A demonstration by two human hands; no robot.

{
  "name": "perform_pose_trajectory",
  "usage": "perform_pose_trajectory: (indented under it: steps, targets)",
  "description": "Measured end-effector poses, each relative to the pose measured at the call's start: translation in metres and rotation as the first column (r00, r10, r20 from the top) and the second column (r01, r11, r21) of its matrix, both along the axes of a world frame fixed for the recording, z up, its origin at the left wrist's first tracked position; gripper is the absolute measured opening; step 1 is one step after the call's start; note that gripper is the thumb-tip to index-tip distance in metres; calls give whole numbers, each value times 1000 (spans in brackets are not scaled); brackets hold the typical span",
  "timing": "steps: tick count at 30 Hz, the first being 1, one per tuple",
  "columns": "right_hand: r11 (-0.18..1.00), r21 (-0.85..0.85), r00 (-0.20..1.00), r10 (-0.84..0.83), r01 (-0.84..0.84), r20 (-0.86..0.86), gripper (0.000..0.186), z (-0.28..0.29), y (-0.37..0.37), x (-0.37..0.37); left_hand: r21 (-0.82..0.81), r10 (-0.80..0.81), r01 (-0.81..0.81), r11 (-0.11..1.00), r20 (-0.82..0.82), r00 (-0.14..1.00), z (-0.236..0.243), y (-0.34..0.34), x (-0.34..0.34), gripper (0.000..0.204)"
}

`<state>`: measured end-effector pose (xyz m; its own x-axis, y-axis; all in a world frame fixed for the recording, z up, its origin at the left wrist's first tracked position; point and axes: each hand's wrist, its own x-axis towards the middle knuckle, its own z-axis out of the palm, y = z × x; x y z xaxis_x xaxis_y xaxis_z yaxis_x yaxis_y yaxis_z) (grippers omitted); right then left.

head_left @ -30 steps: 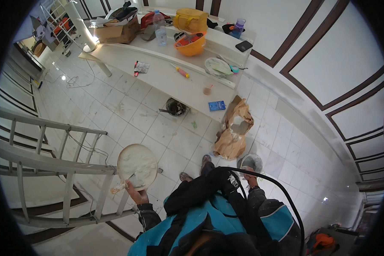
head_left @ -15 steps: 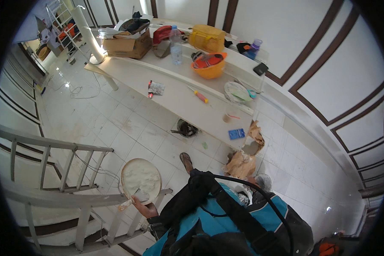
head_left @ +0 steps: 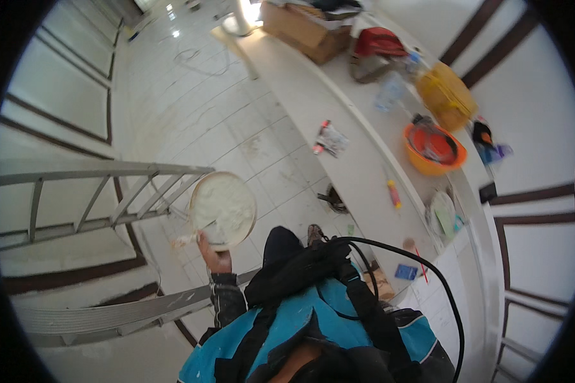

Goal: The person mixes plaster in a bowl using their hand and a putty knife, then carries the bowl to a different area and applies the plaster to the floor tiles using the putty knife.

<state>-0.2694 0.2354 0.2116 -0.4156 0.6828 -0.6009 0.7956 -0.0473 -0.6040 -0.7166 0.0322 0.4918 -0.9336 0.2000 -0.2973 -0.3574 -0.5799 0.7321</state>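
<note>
The pan [head_left: 201,191] is loaded: lumpy white paste [head_left: 227,207] covers most of its inside, and a knife [head_left: 184,241] lies over the near left rim, its blade in the paste and its smeared handle sticking out. As far as the view shows, filling looks done, while no paste is being spread on anything; how much has been used cannot be told. The left hand [head_left: 215,254] grips the pan at its near edge, fingers beside the knife, though whether they pinch the handle too is unclear. The right hand is out of sight, so its state cannot be told. The pan is held above the floor [head_left: 230,127], left of the body and just beside a metal ladder [head_left: 96,172]. To the right runs a long pale counter [head_left: 294,89], bearing a box [head_left: 303,29], a clear bottle [head_left: 390,91], a yellow bag [head_left: 447,96], an upturned orange hard hat [head_left: 421,159], a screwdriver [head_left: 394,193] and a blue packet [head_left: 406,272]. A dark bucket [head_left: 334,199] shows partly from beneath its edge. The floor is of pale tiles, scuffed and dusty, with a loose cable [head_left: 201,69] farther off; pale walls [head_left: 546,255] with brown trim stand on both sides.
</note>
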Motion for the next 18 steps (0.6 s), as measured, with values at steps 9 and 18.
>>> perform_pose_trajectory:
  steps: [9, 18]
  targets:
    - [998, -43, 993, 40, -35, 108, 37, 7, 63, -87, -84, -14, 5, 996, -110, 994, -17, 53, -149, 40]
    - [919, 230, 941, 337, -319, -40, 38, -14, 78, -293, -46, 61, -57, 997, 77, 995, 3, 102, -356, 50]
